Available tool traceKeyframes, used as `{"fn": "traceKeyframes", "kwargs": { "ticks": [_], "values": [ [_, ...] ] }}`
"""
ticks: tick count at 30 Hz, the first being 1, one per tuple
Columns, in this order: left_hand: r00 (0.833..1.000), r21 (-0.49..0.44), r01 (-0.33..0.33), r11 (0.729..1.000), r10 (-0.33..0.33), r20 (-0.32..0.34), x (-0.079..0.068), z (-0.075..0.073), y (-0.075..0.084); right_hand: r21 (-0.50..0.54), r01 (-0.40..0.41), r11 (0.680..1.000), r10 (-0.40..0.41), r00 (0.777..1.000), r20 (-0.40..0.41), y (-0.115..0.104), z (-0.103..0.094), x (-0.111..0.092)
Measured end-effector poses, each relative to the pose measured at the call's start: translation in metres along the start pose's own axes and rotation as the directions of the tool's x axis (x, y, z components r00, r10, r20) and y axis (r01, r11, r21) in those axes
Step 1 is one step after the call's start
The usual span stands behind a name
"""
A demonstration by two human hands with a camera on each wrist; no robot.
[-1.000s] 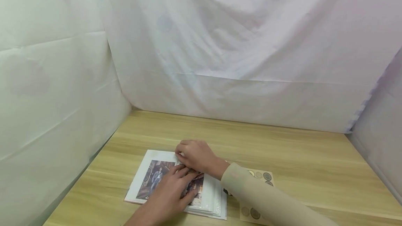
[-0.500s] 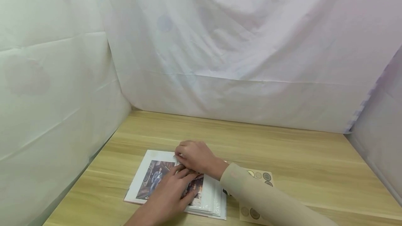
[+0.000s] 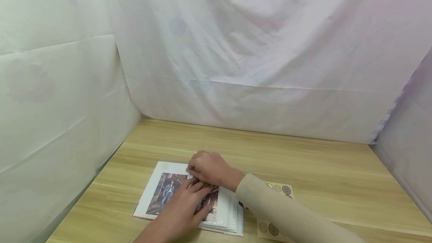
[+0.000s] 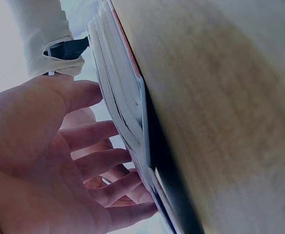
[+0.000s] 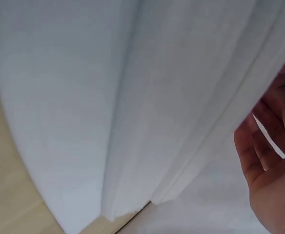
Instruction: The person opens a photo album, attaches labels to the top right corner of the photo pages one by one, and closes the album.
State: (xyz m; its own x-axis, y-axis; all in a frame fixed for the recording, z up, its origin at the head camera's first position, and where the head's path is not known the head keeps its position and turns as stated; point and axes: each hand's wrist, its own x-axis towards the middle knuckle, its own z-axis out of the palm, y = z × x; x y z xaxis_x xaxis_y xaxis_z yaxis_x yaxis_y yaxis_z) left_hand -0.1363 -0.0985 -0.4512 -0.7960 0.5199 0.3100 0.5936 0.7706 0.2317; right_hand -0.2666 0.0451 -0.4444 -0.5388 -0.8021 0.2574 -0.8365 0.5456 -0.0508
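An open photo album (image 3: 170,167) lies on the table in the head view, a printed photo (image 3: 167,190) on its left page and another photo (image 3: 210,201) on the right. My left hand (image 3: 185,203) rests across the album, fingers spread and fingertips touching the right page. My right hand (image 3: 208,168) reaches over the album's top middle with fingers curled. Its thumb and fingertips pinch a small grey round sticker (image 3: 187,169), mostly hidden. In the left wrist view the album's page edges (image 4: 115,73) face the left palm. White pages (image 5: 157,97) fill most of the right wrist view.
Right of the album, partly under the right sleeve (image 3: 270,198), lies a beige sheet with round coin-like stickers (image 3: 273,229). A small dark device (image 4: 67,48) sits at the right cuff. White cloth (image 3: 253,48) hangs behind the wooden table (image 3: 320,168) and along its sides.
The hands and album stay almost in place. The right fingertips shift very slightly left, and the small grey round sticker now shows at their tips.
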Motion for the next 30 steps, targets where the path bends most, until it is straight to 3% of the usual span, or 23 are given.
{"fn": "traceKeyframes", "kwargs": {
  "ticks": [9, 30],
  "values": [
    [1.0, -0.014, 0.002, 1.0, -0.002, 0.023, 0.0001, -0.0003, -0.0014, -0.027, 0.06, 0.998, -0.058, 0.996, 0.062, 0.0053, -0.0023, 0.002],
    [0.999, -0.03, 0.002, 1.0, -0.001, 0.038, 0.0028, 0.0008, -0.0016, -0.016, 0.079, 0.997, -0.077, 0.992, 0.097, 0.0062, -0.0086, 0.0022]
  ]
}}
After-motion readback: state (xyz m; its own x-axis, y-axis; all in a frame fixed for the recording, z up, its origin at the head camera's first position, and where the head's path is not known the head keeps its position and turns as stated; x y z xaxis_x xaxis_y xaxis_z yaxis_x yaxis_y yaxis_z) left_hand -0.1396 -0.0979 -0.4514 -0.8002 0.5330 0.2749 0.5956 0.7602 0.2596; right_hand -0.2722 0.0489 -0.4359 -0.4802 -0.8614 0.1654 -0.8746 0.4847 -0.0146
